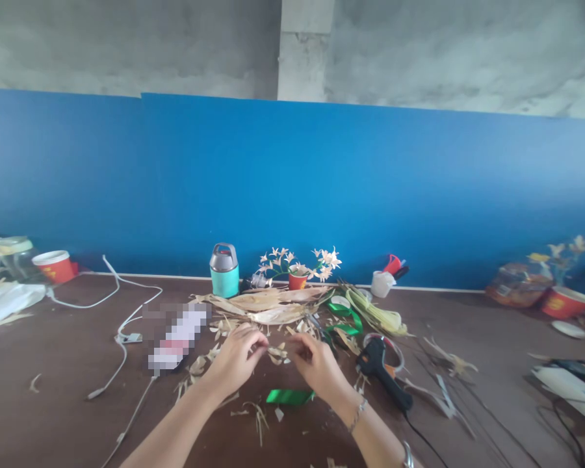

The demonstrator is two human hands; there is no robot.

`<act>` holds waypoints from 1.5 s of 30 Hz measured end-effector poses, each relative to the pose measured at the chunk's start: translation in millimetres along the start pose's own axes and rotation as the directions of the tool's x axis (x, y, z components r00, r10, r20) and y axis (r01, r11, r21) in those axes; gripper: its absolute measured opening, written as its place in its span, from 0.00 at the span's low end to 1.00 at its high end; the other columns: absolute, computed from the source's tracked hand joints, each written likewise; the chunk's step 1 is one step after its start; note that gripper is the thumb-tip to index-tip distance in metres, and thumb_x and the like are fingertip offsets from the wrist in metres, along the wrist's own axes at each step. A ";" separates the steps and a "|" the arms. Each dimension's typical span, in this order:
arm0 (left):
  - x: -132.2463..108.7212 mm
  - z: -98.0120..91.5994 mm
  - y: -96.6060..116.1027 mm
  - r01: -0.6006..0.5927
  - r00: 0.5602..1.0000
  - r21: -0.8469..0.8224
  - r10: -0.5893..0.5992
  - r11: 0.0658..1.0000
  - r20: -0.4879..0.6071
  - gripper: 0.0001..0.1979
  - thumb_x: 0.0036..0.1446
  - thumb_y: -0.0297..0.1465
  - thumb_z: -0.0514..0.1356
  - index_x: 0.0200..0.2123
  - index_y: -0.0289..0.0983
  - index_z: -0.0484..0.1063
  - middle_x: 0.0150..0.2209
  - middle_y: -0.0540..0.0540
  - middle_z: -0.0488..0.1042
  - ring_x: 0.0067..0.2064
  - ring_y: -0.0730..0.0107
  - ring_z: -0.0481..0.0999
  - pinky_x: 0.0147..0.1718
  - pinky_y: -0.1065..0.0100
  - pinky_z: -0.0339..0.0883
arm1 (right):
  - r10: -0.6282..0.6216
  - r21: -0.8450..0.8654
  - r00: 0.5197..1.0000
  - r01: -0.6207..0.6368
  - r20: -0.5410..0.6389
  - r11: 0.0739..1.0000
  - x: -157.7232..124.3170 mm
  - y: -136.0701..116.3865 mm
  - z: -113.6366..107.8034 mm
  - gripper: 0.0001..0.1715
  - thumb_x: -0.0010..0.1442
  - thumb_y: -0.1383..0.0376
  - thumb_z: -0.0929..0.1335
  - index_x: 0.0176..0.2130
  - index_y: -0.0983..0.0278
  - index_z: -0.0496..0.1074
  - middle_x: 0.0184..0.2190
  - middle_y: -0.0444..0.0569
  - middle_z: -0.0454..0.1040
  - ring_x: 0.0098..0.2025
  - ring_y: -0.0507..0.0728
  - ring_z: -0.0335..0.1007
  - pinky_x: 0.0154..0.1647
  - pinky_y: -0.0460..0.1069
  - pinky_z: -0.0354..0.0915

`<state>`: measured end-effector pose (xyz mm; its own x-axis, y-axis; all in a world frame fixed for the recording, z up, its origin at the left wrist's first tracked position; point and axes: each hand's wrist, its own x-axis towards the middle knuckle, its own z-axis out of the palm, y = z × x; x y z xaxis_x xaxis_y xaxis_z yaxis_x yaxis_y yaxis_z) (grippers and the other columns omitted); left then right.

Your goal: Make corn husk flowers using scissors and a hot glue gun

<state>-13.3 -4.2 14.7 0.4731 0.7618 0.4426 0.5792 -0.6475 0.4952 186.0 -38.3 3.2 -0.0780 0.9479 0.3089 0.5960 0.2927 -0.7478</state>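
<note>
Over the middle of the table, my left hand (241, 357) has its thumb and fingers pinched together. Facing it a short gap away, my right hand (319, 367) is also closed in a pinch. What sits between the fingertips is too small and blurred to make out. In the gap shows a small pale piece of dried husk (277, 355); I cannot tell whether it is held or lies on the table. Long dried corn husks (277, 305) are spread beyond the hands. A strip of green ribbon (288, 396) lies just below them.
A black glue gun (383, 374) with its cord lies right, near green husks (377, 309). Behind stand a potted husk-flower arrangement (298, 281) and a turquoise flask (225, 276). A phone (181, 335), pixelated, lies left with a white cable (131, 422). Husk scraps litter the table (68, 403).
</note>
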 end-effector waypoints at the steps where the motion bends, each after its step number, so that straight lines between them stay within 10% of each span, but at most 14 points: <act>1: 0.3 0.3 -0.2 -0.012 1.000 -0.004 0.012 1.000 -0.012 0.05 0.56 0.28 0.55 0.32 0.39 0.71 0.33 0.47 0.73 0.38 0.64 0.72 0.40 0.64 0.63 | -0.002 0.003 1.000 0.002 -0.015 1.000 0.4 0.1 -0.4 0.08 0.52 0.68 0.65 0.34 0.65 0.73 0.26 0.47 0.75 0.28 0.54 0.69 0.30 0.45 0.62; 11: 4.1 -1.5 3.8 0.121 0.993 -0.176 -0.118 0.977 0.032 0.13 0.58 0.35 0.51 0.27 0.38 0.70 0.28 0.48 0.72 0.34 0.66 0.71 0.35 0.69 0.64 | 0.014 0.024 0.997 -0.012 -0.073 1.000 4.0 -1.3 -8.9 0.14 0.57 0.62 0.62 0.24 0.65 0.68 0.20 0.43 0.66 0.24 0.51 0.60 0.26 0.45 0.56; 24: 4.8 -1.3 12.6 0.412 0.899 -0.606 -0.411 0.681 0.149 0.21 0.55 0.44 0.51 0.16 0.37 0.63 0.19 0.52 0.63 0.27 0.70 0.63 0.32 0.70 0.57 | 0.184 0.319 0.983 -0.180 0.018 0.930 5.8 -3.8 -2.2 0.08 0.49 0.63 0.68 0.24 0.66 0.70 0.18 0.42 0.65 0.22 0.50 0.56 0.23 0.44 0.53; 32: 2.4 6.2 4.0 0.320 0.930 -0.882 -0.290 0.344 0.225 0.23 0.43 0.47 0.63 0.38 0.36 0.73 0.28 0.50 0.71 0.30 0.71 0.66 0.30 0.71 0.58 | 0.217 0.487 0.976 -0.178 -0.024 0.855 5.0 -8.8 -1.1 0.14 0.47 0.57 0.69 0.22 0.65 0.67 0.17 0.41 0.63 0.21 0.49 0.53 0.21 0.44 0.51; 37: 1.1 13.7 10.4 0.407 0.878 -0.864 -0.387 0.297 0.281 0.11 0.44 0.36 0.66 0.28 0.35 0.77 0.40 0.44 0.75 0.39 0.65 0.71 0.39 0.68 0.59 | 0.220 0.470 0.975 -0.182 -0.026 0.864 5.3 -9.1 3.6 0.14 0.47 0.57 0.69 0.21 0.65 0.67 0.17 0.41 0.63 0.21 0.49 0.55 0.21 0.44 0.52; 45: 1.3 16.0 10.2 0.356 0.876 -0.901 -0.423 0.246 0.230 0.11 0.45 0.35 0.66 0.19 0.34 0.73 0.25 0.48 0.74 0.37 0.67 0.70 0.36 0.72 0.60 | 0.189 0.452 0.978 -0.207 0.085 0.867 2.0 -4.2 15.4 0.10 0.49 0.61 0.68 0.23 0.66 0.69 0.17 0.41 0.64 0.21 0.48 0.54 0.20 0.43 0.50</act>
<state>3.8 -9.5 8.4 0.3225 0.9465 0.0063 -0.2873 0.0915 0.9535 171.1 -35.6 -2.0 -0.0323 0.9933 0.1110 0.1715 0.1149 -0.9785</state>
